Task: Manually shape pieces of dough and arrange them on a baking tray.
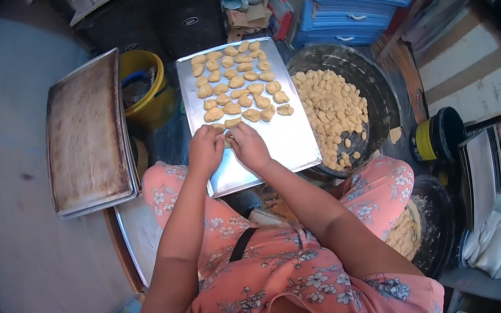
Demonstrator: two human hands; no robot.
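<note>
Well left of the silver tray (287,146), a browned baking sheet (86,134) is sitting; nearer, a yellow bucket (157,99) is standing just beside the tray's left edge. Over the tray's near half, your left hand (204,151) is curling its fingers down, and your right hand (249,146) is resting just beside it, a small dough lump (228,140) showing between them on the tray. Hands are sitting close together; fingers are hiding the contact, so cannot tell whether either is gripping. Dough pieces (236,82) are lying in uneven rows across the tray's far half. That lump is probably feeling light, soft, a bit tacky, denting easily; best hold is likely its sides, fingertips only, no hard squeeze. Right of the tray, a black tub (378,92) is holding a loose dough heap (333,104).
</note>
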